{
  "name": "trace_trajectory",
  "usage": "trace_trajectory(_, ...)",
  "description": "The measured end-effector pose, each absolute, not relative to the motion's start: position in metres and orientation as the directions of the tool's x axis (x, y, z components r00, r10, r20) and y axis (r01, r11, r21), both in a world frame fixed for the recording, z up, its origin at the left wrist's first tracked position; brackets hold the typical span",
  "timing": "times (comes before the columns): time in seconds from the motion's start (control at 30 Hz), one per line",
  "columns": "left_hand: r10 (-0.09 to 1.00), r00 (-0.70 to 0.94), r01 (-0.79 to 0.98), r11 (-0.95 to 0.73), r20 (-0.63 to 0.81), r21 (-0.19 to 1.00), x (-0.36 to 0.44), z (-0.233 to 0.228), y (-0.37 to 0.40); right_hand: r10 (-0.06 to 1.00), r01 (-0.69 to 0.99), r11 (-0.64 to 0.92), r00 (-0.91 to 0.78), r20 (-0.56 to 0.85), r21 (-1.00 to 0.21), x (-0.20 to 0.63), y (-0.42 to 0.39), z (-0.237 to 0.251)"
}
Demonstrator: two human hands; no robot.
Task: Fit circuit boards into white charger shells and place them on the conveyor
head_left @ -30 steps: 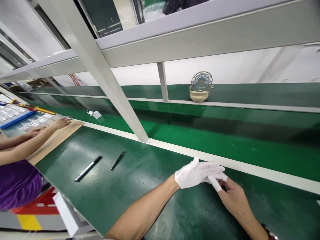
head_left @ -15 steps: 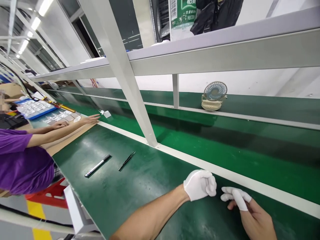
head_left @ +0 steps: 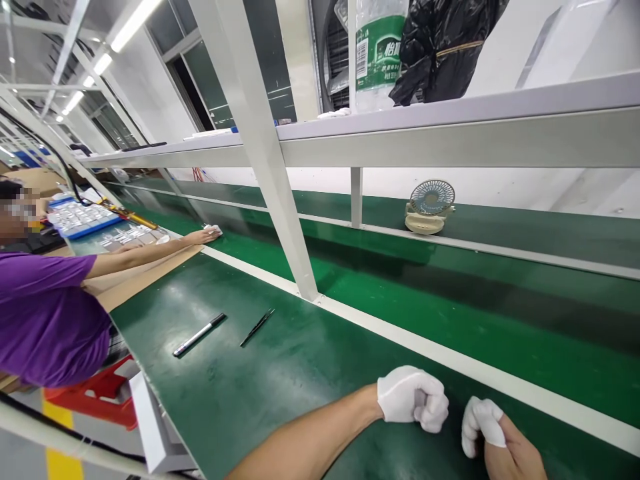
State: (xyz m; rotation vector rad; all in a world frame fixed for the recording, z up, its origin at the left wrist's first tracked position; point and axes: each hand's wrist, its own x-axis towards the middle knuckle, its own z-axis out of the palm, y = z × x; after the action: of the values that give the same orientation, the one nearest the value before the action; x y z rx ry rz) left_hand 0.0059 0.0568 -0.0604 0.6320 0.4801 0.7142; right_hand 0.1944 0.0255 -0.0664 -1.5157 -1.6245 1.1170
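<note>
On the green bench (head_left: 280, 393), the gloved left hand (head_left: 413, 399) is a closed empty fist; the right hand (head_left: 493, 437), fingers curled, wears white finger covers (head_left: 483, 417); better seat them snugly.

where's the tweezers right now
In the head view the tweezers lie on the green bench, left of the gloved left hand, just right of the pen and near the white post's foot.
</note>
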Motion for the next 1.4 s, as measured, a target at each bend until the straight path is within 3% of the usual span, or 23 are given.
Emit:
trace_trajectory(0.2, 0.662, 0.728, -0.391, 0.615, -0.179, 0.685, 0.007, -0.063, 0.059, 0.975, 0.452, -0.193, -0.012, -0.222, -0.871, 0.202, 0.038, -0.083)
trace_trajectory(0.6, 0.686, 0.714, -0.400, 0.563, -0.139, 0.723, 0.006, -0.049, 0.052, 0.995, 0.422, 0.089, -0.075, 0.063, -0.902, 0.182, 0.032, -0.068)
trace_trajectory(0.9, 0.747, 0.642, -0.453, 0.551, -0.173, 0.701, 0.005, -0.044, 0.052, 0.989, 0.339, -0.118, -0.043, -0.141, -0.933, 0.183, 0.034, -0.067)
trace_trajectory(1.07, 0.770, 0.606, -0.448, 0.539, -0.201, 0.713, 0.005, -0.044, 0.053, 0.995, 0.253, -0.090, -0.030, -0.100, -0.963, 0.178, 0.031, -0.071)
trace_trajectory(1.23, 0.795, 0.544, -0.396, 0.525, -0.268, 0.754, 0.003, -0.034, 0.053, 0.990, 0.176, 0.010, -0.139, -0.015, -0.984, 0.172, 0.038, -0.058)
trace_trajectory(1.4, 0.824, 0.524, -0.378, 0.452, -0.216, 0.808, 0.001, -0.020, 0.055, 0.987, 0.143, 0.104, -0.135, 0.085, -0.984, 0.162, 0.047, -0.051)
